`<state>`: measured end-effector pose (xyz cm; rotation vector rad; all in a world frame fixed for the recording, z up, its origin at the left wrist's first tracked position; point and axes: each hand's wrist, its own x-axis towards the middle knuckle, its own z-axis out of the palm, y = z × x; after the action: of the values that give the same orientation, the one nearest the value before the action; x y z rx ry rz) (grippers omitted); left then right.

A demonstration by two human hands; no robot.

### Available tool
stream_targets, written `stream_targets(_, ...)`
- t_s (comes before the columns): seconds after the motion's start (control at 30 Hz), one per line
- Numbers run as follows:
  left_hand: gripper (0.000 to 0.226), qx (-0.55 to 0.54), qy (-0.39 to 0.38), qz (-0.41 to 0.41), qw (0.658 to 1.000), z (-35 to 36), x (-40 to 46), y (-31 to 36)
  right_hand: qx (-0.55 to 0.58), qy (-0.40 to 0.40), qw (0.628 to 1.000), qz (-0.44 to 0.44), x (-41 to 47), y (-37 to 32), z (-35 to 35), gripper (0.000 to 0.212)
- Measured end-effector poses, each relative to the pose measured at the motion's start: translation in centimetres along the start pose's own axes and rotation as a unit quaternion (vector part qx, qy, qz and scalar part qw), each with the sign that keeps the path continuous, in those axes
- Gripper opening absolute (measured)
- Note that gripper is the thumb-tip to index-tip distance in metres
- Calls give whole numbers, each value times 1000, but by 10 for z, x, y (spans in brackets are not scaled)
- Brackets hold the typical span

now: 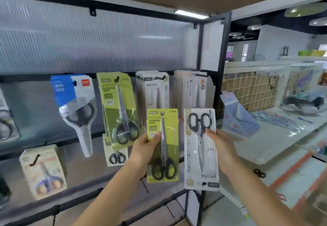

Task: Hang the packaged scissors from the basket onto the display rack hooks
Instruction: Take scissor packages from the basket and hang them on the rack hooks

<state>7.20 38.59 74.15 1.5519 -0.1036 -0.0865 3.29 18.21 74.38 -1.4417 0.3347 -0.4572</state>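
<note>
- A shop aisle: a black metal display rack (223, 52) with a ribbed translucent back panel (99, 45), and to the right a white tabletop (276, 137) backed by wire mesh.
- Several hooks on the rack are already filled. From the left hang a blue-and-white pack (74, 94), a stack of green packs (120, 105), then two stacks of pale packs (155, 87), so the job looks well under way.
- On the lower row hang a beige pack (44, 171) and a small pack (115, 156).
- The left hand (143, 147) pinches a green scissors pack (162, 146) at its left edge, thumb on the front. It is a glossy card with a clear blister and black loop handles, held upright in front of the rack and not yet on a hook.
- The right hand (223, 147) grips a white scissors pack (200, 148) by its right edge. This long, shiny pack is held with handles uppermost and is also unhung.
- Both packs still need hooks; the green one probably belongs with the matching stack.
- The basket is out of view, so I cannot tell how many remain.
</note>
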Motion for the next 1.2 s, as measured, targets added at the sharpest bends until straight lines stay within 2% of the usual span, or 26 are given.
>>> stream_targets(0.13,16,-3,13,39,999,-28,-16,21,33,-52,998,-24,7,-15,44,15)
stream_targets(0.2,14,-15,46,44,998,-42,-16,33,40,-82,995,-34,11,-22,62,14)
stream_targets(0.27,24,-33,86,48,995,-54,-15,46,34,-113,992,-49,14,-28,79,6)
stream_targets(0.33,27,-30,120,51,991,-66,-13,59,31,-145,987,-62,18,-32,93,10)
stream_targets(0.5,13,-18,195,52,979,-82,2,84,-2,-160,984,-73,30,-41,109,31)
stream_targets(0.73,12,-38,197,37,979,-74,12,100,12,-171,982,-81,44,-48,112,42)
stream_targets(0.8,14,-30,196,33,980,-69,14,101,10,-181,980,-78,47,-47,112,35)
stream_targets(0.9,14,-19,203,35,978,-66,16,100,9,-196,978,-73,47,-46,112,14)
stream_targets(1.2,15,-13,232,10,973,-70,19,92,13,-207,975,-75,55,-43,112,17)
